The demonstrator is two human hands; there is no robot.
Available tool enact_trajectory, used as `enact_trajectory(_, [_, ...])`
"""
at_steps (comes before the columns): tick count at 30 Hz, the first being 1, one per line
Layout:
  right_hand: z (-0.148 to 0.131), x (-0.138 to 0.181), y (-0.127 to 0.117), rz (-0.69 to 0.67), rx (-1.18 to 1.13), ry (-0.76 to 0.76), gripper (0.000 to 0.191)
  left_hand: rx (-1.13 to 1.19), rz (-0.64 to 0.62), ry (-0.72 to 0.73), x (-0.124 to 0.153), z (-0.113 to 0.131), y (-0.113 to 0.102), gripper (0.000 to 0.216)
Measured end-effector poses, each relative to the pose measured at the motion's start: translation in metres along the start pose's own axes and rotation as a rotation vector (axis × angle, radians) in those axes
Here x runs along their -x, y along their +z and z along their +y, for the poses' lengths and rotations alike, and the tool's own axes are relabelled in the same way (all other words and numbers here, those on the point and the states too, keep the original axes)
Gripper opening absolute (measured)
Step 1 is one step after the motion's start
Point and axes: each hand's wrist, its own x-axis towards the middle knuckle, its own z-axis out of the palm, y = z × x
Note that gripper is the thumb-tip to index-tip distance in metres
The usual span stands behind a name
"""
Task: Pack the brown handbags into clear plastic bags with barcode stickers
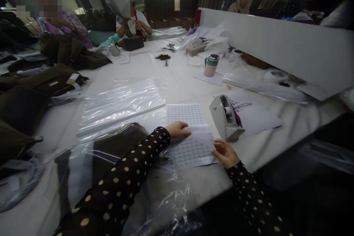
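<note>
A sheet of small printed labels (193, 151) lies near the table's front edge, with another printed sheet (184, 110) showing behind it. My left hand (178, 129) is closed at the upper left of the front sheet, fingers bent over the paper. At the sheet's right edge, my right hand (225, 153) pinches the paper between thumb and fingers. Just beyond that hand stands a grey tape dispenser (228, 118). To the left of the sheets, a dark bag (113, 143) lies in clear plastic, beside a stack of clear plastic bags (124, 107).
A pink-and-green mug (211, 65) stands on paper farther back. Handwritten paper (254, 114) lies right of the dispenser. Dark fabric bags (47, 81) crowd the left side. A white partition (276, 40) borders the right. Across the table, a co-worker (138, 24) handles light cloth; others sit around.
</note>
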Motion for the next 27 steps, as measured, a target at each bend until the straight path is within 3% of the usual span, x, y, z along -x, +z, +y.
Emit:
enact_trajectory(2, [0.001, 0.001, -0.004, -0.081, -0.091, 0.016, 0.033, 0.035, 0.018, -0.008, 0.000, -0.002, 0.000, 0.029])
enact_trajectory(5, [0.002, 0.005, -0.011, -0.070, -0.103, 0.031, 0.028, 0.061, 0.062, -0.041, -0.002, -0.006, 0.002, 0.031])
enact_trajectory(12, [0.000, 0.016, -0.014, -0.129, 0.029, 0.022, 0.047, 0.107, 0.104, -0.060, 0.002, -0.012, 0.005, 0.034])
enact_trajectory(16, [-0.001, 0.012, -0.007, 0.005, 0.036, 0.009, 0.043, 0.105, 0.092, -0.059, 0.006, -0.009, 0.007, 0.033])
enact_trajectory(20, [-0.006, 0.009, -0.006, 0.076, 0.190, -0.005, 0.032, 0.073, 0.091, -0.099, 0.005, -0.010, 0.010, 0.033])
enact_trajectory(24, [-0.016, 0.009, -0.008, 0.087, 0.478, -0.219, 0.019, 0.032, 0.092, -0.155, 0.000, -0.015, 0.014, 0.033])
enact_trajectory(27, [-0.020, 0.010, -0.008, 0.051, 0.538, -0.365, 0.019, 0.003, 0.082, -0.190, -0.005, -0.018, 0.016, 0.034])
